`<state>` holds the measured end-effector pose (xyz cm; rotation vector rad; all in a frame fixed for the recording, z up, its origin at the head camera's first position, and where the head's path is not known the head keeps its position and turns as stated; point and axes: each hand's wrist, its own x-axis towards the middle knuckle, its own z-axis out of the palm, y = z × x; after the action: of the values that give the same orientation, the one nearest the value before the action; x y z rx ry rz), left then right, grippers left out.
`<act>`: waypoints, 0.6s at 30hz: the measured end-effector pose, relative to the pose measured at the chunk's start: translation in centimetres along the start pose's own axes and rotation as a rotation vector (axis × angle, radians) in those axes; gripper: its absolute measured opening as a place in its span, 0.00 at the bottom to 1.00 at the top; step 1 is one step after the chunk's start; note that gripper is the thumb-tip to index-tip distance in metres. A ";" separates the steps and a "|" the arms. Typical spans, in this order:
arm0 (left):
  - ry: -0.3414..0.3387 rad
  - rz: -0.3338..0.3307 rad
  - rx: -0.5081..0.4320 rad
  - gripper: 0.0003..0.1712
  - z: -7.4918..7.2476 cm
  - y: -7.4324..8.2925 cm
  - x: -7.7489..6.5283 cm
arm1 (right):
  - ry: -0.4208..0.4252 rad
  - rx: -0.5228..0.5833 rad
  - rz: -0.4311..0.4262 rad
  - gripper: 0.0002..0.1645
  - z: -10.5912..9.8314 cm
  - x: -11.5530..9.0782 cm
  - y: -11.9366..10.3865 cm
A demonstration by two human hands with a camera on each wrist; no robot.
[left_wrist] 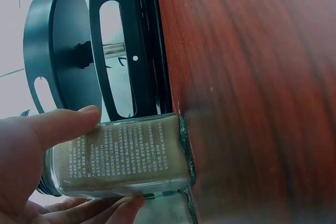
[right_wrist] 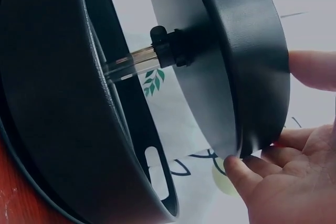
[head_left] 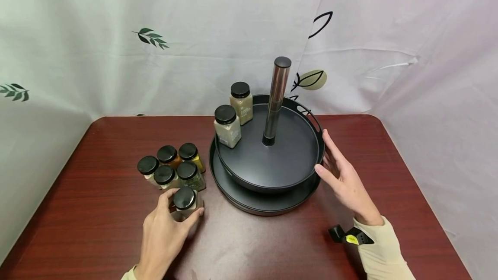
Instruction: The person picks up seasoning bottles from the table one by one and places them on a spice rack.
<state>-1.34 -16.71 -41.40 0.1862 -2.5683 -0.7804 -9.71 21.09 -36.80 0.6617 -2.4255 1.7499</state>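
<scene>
My left hand (head_left: 165, 232) grips a square glass spice jar (head_left: 185, 202) with a black lid, thumb on one side and fingers on the other. In the left wrist view, the spice jar (left_wrist: 121, 156) shows tan contents and white print, its base at or very near the tabletop. My right hand (head_left: 348, 180) touches the outer wall of a black two-tier turntable rack's upper tray (head_left: 288, 159); the right wrist view shows the thumb (right_wrist: 315, 69) against that wall and fingertips by its lower edge. Two jars, a pale one (head_left: 228, 131) and a tan one (head_left: 242, 107), stand on the upper tray's left side.
Several more black-lidded spice jars (head_left: 167, 154) stand grouped on the wooden table (head_left: 97, 211), left of the rack. A metal post (head_left: 276, 98) rises through the upper tray. The lower tray (head_left: 264, 206) sits on the table. White curtains (head_left: 214, 33) hang behind.
</scene>
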 end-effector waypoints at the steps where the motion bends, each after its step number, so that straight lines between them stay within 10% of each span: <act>1: -0.001 -0.002 -0.003 0.42 -0.1 0.0 0.0 | 0.003 -0.006 -0.005 0.43 0.0 0.0 0.0; 18: -0.035 -0.007 -0.025 0.40 -1.1 0.5 0.0 | 0.124 -0.118 0.017 0.32 0.5 -0.1 -2.8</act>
<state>-0.87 -16.86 -40.29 0.1759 -2.5905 -0.8251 -8.43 19.93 -34.54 0.5063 -2.4331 1.5881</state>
